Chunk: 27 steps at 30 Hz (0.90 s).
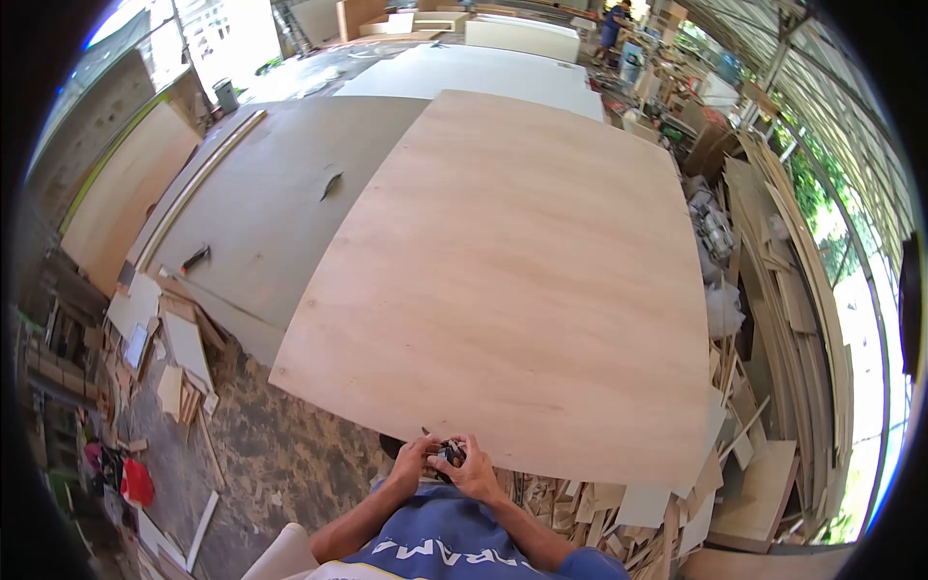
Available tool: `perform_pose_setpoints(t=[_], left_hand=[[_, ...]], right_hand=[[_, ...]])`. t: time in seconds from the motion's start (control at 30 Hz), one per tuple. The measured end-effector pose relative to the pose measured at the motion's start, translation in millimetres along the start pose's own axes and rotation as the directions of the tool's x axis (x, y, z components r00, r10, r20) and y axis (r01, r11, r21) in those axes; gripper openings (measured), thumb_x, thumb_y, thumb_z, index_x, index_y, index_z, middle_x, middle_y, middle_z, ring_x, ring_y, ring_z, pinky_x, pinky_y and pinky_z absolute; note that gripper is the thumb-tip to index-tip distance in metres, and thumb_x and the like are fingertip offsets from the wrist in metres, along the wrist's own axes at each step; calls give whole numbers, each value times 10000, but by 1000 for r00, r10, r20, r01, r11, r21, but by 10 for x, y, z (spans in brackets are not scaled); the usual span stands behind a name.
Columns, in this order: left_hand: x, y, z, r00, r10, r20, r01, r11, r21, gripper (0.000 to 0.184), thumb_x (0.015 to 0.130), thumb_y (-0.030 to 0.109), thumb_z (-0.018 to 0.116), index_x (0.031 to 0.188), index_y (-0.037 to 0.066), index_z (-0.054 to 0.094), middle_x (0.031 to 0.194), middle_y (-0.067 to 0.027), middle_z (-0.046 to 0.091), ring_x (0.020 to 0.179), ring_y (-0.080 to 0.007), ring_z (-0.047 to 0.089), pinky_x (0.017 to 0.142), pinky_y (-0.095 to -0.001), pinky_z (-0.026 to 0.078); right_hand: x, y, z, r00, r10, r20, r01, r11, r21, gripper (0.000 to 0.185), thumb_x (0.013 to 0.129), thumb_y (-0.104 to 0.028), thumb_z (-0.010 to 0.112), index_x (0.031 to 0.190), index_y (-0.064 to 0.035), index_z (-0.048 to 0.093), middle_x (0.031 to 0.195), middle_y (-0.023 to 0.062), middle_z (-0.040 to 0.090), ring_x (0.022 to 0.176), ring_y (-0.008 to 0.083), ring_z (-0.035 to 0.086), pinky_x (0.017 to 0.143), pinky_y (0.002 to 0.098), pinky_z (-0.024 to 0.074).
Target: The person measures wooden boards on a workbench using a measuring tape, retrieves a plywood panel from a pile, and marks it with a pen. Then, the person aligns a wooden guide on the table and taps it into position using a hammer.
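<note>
Close to my body, at the near edge of a large pale plywood sheet [512, 271], my left hand [414, 462] and my right hand [475, 472] come together. Between them is a small dark object [449, 452]; its kind is too small to make out. The fingers of both hands are curled around it from either side. Just beyond my left fingers, a short dark tip [425, 431] shows against the plywood. The sheet lies flat, with its near edge just in front of my hands.
Left of the plywood is a grey board [280, 193] bearing an orange-and-black tool [195, 259], a dark leaf-shaped piece [331, 186] and a long wooden strip [200, 188]. Wood offcuts [184, 358] litter the floor. Stacked boards [788, 280] line the right. Another person [613, 27] stands far back.
</note>
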<state>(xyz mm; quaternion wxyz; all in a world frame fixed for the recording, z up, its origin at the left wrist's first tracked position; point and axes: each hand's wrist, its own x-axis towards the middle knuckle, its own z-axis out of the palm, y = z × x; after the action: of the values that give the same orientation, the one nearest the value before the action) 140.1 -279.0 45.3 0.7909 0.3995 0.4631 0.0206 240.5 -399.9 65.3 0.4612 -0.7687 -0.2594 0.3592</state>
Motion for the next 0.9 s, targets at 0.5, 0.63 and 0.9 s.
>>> perform_pose_setpoints(t=[0.5,0.63,0.9], left_hand=[[-372,-160,-1875,963,217,161,-55,741,-670,257,945,277,499,1083,77,583,996,-48,637,925,-176,616,813,-328,504],[-845,-43,-2790,979,168,-112,-200,746,-635,353,905,335,538,1121,57,524,903,-144,637,680,-314,647,611,-417,529],[-1233,-417,-4049,835,-82,-545,-447,476,-757,327,911,352,508,977,34,546,771,-141,633,628,-312,633,531,-402,509]], right_hand=[[244,-785,1864,928,-202,314,278,935,-219,634,713,-366,769,1145,4,489,901,155,659,796,265,650,750,353,509],[463,-714,2610,928,-225,296,278,949,-147,421,785,-296,702,1030,18,566,881,114,669,744,186,637,700,301,504],[883,-767,3187,914,-120,387,142,989,-27,198,899,-145,505,954,-10,638,627,5,569,563,56,498,521,222,398]])
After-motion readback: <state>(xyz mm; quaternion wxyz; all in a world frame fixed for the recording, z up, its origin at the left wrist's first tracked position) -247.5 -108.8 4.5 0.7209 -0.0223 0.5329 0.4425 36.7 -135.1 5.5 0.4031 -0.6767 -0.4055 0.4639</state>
